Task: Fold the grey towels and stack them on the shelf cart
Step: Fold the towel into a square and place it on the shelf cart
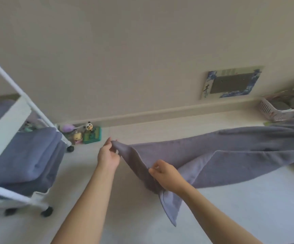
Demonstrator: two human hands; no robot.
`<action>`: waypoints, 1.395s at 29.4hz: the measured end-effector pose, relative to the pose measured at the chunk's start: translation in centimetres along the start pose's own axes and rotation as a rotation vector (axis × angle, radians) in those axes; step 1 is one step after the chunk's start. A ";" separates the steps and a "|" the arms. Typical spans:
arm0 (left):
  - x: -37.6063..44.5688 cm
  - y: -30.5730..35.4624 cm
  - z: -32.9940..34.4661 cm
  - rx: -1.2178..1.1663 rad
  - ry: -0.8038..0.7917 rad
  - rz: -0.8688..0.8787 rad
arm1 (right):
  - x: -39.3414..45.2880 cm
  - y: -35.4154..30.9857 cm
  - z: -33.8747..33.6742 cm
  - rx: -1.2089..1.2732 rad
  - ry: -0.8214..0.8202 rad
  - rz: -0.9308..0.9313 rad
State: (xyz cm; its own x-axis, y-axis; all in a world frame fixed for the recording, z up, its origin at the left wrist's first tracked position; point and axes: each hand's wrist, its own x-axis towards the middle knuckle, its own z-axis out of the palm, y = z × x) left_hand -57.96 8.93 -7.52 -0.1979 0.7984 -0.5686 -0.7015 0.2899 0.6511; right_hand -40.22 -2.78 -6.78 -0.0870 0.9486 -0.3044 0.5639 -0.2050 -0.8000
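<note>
Forearms reach out low in the head view, and both hands are busy with one grey towel (213, 161) that trails away to the right across the pale floor (230, 217). The right hand (165, 175), nearer to me, has its fingers curled in and pinching the towel's edge, with a loose corner flopping down below the wrist. The left hand (108, 156), a little farther out, pinches the other end of the same short edge between thumb and fingertips, the remaining fingers only loosely bent. To my eye the step in hand is getting the towel squared before the first fold: the two grips want to move apart until the edge between them is taut, then lift so the long body drags straight and flat instead of twisted, as it looks now near the right hand. Off to the left stands the white shelf cart (5, 120) on black castors, with folded towels (31, 155) already lying on its lower tier and another on the tier above. Farther back, small toy figures (88, 132) sit against the skirting, a framed picture (230, 83) leans on the wall, and a white basket (276, 110) sits far right near the towel's distant end.
</note>
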 end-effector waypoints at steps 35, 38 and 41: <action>5.9 -3.0 -12.9 2.233 -0.407 0.369 | 1.7 5.2 4.0 -0.826 -0.209 0.402; 3.6 -4.9 -12.5 2.167 -0.286 0.511 | 1.6 7.3 4.7 -0.854 0.026 0.332; 0.7 -8.2 -13.9 2.117 -0.339 0.580 | 0.6 9.1 6.8 -0.787 -0.032 0.415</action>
State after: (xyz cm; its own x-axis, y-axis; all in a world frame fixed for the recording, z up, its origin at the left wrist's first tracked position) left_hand -61.86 -0.24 -20.21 0.2058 0.9487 -0.2401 0.9613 -0.1501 0.2309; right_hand -40.74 -5.71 -17.77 0.2333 0.8252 -0.5144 0.9551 -0.2939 -0.0384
